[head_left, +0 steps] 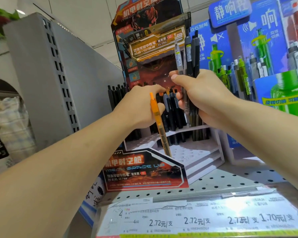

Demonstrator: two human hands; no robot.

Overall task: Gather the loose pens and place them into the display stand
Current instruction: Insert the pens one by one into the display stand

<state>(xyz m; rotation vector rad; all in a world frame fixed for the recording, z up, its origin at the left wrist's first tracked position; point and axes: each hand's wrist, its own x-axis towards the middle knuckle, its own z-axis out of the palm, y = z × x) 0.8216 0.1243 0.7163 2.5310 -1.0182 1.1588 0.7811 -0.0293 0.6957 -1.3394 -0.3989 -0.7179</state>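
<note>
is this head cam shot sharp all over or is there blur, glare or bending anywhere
Head view: sharpest at centre, on the right hand gripping the bundle of pens and the left hand holding the orange pen; the green pens at the right edge look smeared; white glare washes out part of the price label strip; wide-angle bending curves the grey shelf upright.
</note>
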